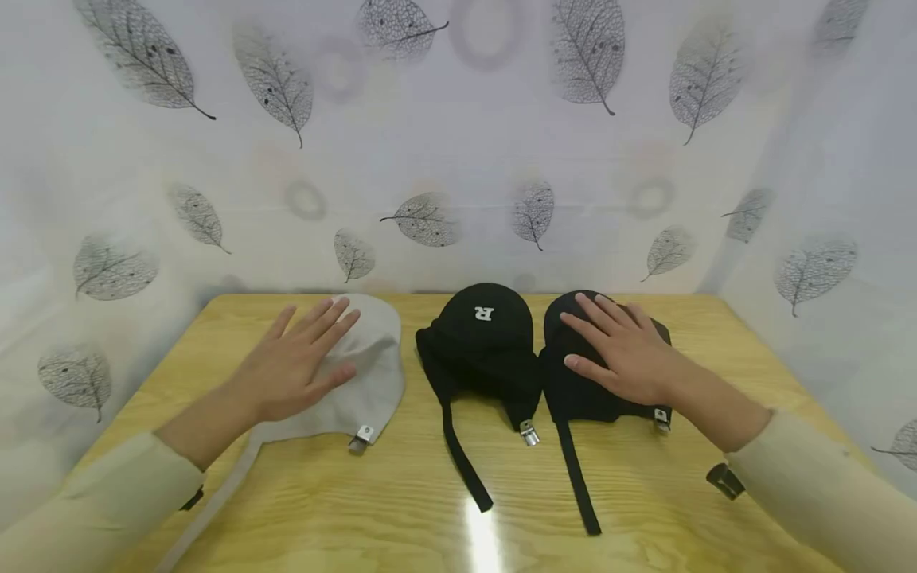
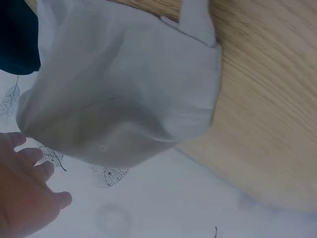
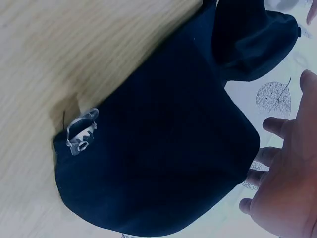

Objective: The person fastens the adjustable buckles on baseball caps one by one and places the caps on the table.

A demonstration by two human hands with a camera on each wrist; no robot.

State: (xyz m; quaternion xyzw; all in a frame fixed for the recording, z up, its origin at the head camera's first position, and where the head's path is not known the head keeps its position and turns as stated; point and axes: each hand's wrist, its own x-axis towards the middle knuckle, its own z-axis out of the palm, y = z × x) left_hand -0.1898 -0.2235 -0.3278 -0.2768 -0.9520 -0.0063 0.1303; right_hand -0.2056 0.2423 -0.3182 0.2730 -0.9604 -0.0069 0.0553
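Note:
Three caps lie in a row on the table. My left hand [image 1: 301, 362], fingers straight and spread, is over the left side of the light grey cap [image 1: 376, 350]; the grey cap [image 2: 129, 84] fills much of the left wrist view. In the middle sits a black cap [image 1: 487, 342] with a white letter R, nearest neither hand. My right hand [image 1: 630, 354] is spread palm down over the dark cap [image 1: 573, 386] on the right, its metal buckle [image 3: 81, 131] showing in the right wrist view. Neither hand grips anything; whether the palms touch the caps I cannot tell.
Loose straps trail toward me from the grey cap [image 1: 215, 505], the black cap [image 1: 469, 469] and the dark cap [image 1: 579, 481]. The wooden table [image 1: 344, 517] ends at a leaf-patterned white cloth [image 1: 458, 143] behind and at both sides.

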